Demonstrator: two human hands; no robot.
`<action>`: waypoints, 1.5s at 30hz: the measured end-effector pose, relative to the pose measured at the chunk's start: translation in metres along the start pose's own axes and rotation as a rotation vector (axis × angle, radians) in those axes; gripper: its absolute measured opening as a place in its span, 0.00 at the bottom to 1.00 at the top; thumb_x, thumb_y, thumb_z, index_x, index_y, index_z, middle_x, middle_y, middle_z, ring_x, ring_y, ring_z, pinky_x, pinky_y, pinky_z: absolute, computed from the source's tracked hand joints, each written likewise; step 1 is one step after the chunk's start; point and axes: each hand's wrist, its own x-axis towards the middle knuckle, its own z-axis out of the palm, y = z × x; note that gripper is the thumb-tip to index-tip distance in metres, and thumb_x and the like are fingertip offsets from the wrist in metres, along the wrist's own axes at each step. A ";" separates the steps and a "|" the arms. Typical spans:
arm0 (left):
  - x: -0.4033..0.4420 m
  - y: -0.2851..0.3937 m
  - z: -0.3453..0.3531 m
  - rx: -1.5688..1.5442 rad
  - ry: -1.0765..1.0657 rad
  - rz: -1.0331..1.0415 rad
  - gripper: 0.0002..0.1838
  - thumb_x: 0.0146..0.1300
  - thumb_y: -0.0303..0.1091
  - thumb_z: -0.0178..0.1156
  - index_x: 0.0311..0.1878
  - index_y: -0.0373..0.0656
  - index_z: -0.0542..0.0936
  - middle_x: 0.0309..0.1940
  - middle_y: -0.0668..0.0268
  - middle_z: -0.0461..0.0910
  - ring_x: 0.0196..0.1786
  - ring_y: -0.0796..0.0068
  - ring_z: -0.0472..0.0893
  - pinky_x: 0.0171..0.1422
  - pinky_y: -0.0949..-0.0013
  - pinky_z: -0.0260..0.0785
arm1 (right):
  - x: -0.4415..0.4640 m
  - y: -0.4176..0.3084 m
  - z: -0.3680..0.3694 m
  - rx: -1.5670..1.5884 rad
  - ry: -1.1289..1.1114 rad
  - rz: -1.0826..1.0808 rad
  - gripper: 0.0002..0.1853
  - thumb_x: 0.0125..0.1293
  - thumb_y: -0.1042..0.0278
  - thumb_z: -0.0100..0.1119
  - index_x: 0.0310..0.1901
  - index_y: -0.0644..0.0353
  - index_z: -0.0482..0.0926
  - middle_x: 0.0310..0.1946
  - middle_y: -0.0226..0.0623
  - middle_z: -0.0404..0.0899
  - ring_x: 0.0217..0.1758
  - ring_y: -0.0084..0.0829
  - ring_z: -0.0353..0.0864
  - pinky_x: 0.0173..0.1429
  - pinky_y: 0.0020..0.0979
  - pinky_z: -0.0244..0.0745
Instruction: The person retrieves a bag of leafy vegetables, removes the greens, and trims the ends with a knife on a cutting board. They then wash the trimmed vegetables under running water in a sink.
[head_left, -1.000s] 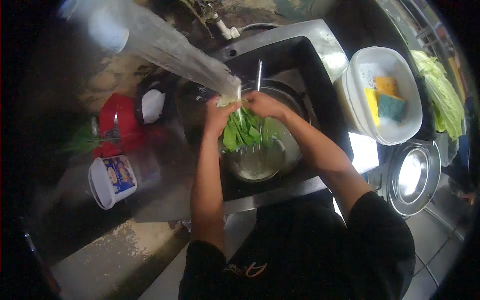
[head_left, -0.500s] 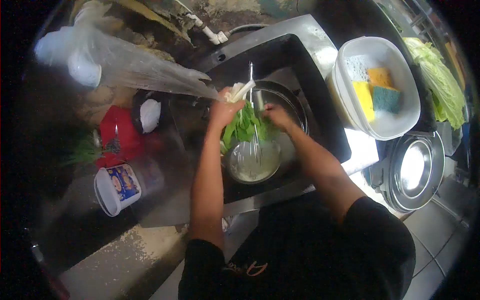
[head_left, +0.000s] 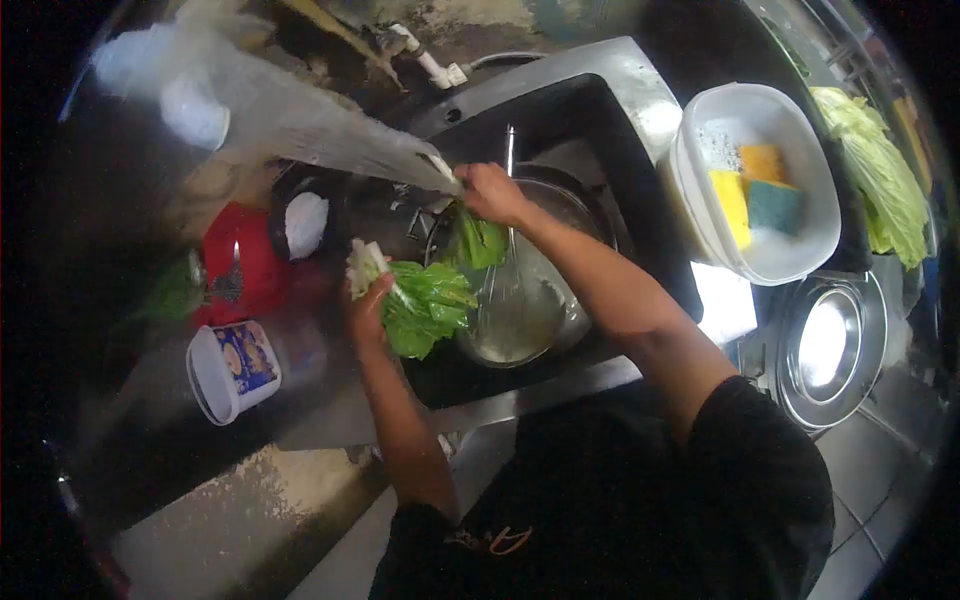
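Observation:
My left hand (head_left: 368, 310) is closed around the white stems of a leafy green bunch (head_left: 428, 300), whose leaves spread right over the sink's left edge. Higher up, my right hand (head_left: 490, 192) grips another piece of greens (head_left: 478, 238); its leaves hang down and its pale stem points up-left. A clear plastic sleeve (head_left: 330, 135) reaches down from the upper left to beside my right hand. Below the hands, a whisk (head_left: 508, 290) leans in a metal bowl (head_left: 510, 345) of cloudy water inside the dark sink (head_left: 640, 200).
A white tub (head_left: 690, 200) with sponges (head_left: 770, 205) stands right of the sink, near a cabbage (head_left: 885, 180) and metal pans (head_left: 825, 345). On the left are a red item (head_left: 238, 262), a white lump in a dark bowl (head_left: 305, 222) and a labelled plastic tub (head_left: 235, 370).
My left hand has moved down and left with its bunch, away from the bowl. My right hand has shifted up-left to the end of the plastic sleeve and now has greens in it.

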 end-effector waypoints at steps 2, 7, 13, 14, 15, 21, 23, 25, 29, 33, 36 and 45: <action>-0.024 0.027 0.000 0.060 0.060 0.100 0.22 0.50 0.25 0.62 0.51 0.36 0.73 0.41 0.62 0.78 0.41 0.70 0.78 0.47 0.69 0.71 | 0.005 -0.002 0.010 0.037 0.047 -0.041 0.13 0.53 0.67 0.57 0.41 0.59 0.78 0.32 0.51 0.79 0.41 0.50 0.78 0.45 0.44 0.71; -0.065 0.052 -0.016 -0.005 0.190 0.168 0.21 0.48 0.25 0.60 0.49 0.33 0.74 0.39 0.59 0.78 0.40 0.68 0.78 0.46 0.68 0.72 | 0.006 0.003 0.020 0.162 0.046 -0.017 0.16 0.53 0.71 0.54 0.45 0.57 0.78 0.38 0.52 0.78 0.44 0.52 0.77 0.48 0.43 0.71; -0.074 0.049 -0.033 -0.005 0.138 0.310 0.22 0.49 0.26 0.61 0.50 0.32 0.74 0.40 0.58 0.79 0.39 0.67 0.79 0.46 0.68 0.72 | -0.021 -0.027 -0.004 0.320 -0.119 0.264 0.14 0.62 0.61 0.53 0.45 0.60 0.78 0.36 0.50 0.80 0.41 0.42 0.79 0.45 0.37 0.70; -0.072 0.047 -0.032 -0.018 0.128 0.278 0.22 0.49 0.26 0.61 0.50 0.32 0.74 0.39 0.58 0.79 0.39 0.68 0.79 0.46 0.68 0.72 | -0.025 -0.027 -0.005 0.381 -0.107 0.292 0.15 0.62 0.60 0.53 0.45 0.61 0.78 0.36 0.50 0.79 0.40 0.39 0.79 0.45 0.36 0.70; -0.070 0.045 -0.031 -0.030 0.119 0.247 0.22 0.49 0.26 0.61 0.50 0.32 0.74 0.39 0.59 0.79 0.38 0.68 0.79 0.46 0.68 0.72 | -0.028 -0.027 -0.006 0.441 -0.091 0.321 0.15 0.63 0.60 0.54 0.44 0.63 0.77 0.36 0.50 0.79 0.39 0.36 0.79 0.44 0.35 0.70; -0.035 0.018 0.001 -0.018 0.039 0.010 0.22 0.48 0.27 0.66 0.48 0.34 0.76 0.38 0.61 0.79 0.37 0.70 0.79 0.44 0.69 0.72 | -0.026 -0.028 -0.012 0.447 -0.113 0.433 0.15 0.64 0.60 0.54 0.47 0.61 0.77 0.34 0.34 0.79 0.35 0.23 0.74 0.40 0.28 0.69; -0.020 0.012 0.020 0.066 -0.002 -0.007 0.22 0.47 0.28 0.68 0.47 0.34 0.76 0.38 0.62 0.79 0.37 0.71 0.79 0.44 0.69 0.71 | -0.027 -0.030 -0.013 0.482 -0.133 0.430 0.15 0.64 0.62 0.55 0.48 0.61 0.77 0.34 0.30 0.78 0.35 0.21 0.73 0.40 0.26 0.69; 0.009 -0.024 0.028 0.051 -0.019 0.019 0.23 0.46 0.29 0.69 0.47 0.34 0.77 0.38 0.63 0.79 0.37 0.73 0.78 0.44 0.70 0.71 | -0.029 -0.017 -0.001 0.429 -0.111 0.272 0.14 0.63 0.65 0.56 0.48 0.62 0.77 0.37 0.32 0.79 0.38 0.21 0.74 0.44 0.25 0.69; 0.028 -0.006 0.072 0.094 -0.209 0.035 0.23 0.45 0.29 0.70 0.47 0.35 0.77 0.38 0.64 0.79 0.38 0.74 0.78 0.45 0.71 0.70 | -0.042 -0.014 0.006 0.735 -0.054 0.331 0.13 0.61 0.71 0.56 0.48 0.61 0.76 0.42 0.33 0.78 0.44 0.23 0.75 0.50 0.26 0.69; 0.043 -0.011 0.101 0.121 -0.304 -0.008 0.23 0.45 0.27 0.70 0.48 0.36 0.76 0.38 0.65 0.79 0.40 0.76 0.77 0.46 0.70 0.69 | -0.050 -0.005 0.002 0.657 0.114 0.245 0.13 0.62 0.70 0.57 0.49 0.60 0.75 0.41 0.33 0.78 0.42 0.23 0.74 0.48 0.26 0.69; 0.049 -0.012 0.121 0.119 -0.393 0.033 0.24 0.46 0.28 0.70 0.48 0.36 0.76 0.41 0.66 0.79 0.41 0.75 0.78 0.47 0.70 0.70 | -0.055 -0.004 -0.008 0.594 0.128 0.218 0.12 0.63 0.70 0.54 0.47 0.60 0.77 0.41 0.34 0.79 0.43 0.24 0.75 0.51 0.26 0.67; 0.062 -0.024 0.170 0.072 -0.286 0.040 0.21 0.46 0.27 0.68 0.46 0.37 0.76 0.38 0.65 0.79 0.39 0.74 0.78 0.46 0.71 0.69 | -0.055 0.016 -0.012 1.122 0.121 0.697 0.37 0.65 0.35 0.41 0.58 0.65 0.68 0.51 0.41 0.74 0.51 0.31 0.74 0.56 0.31 0.68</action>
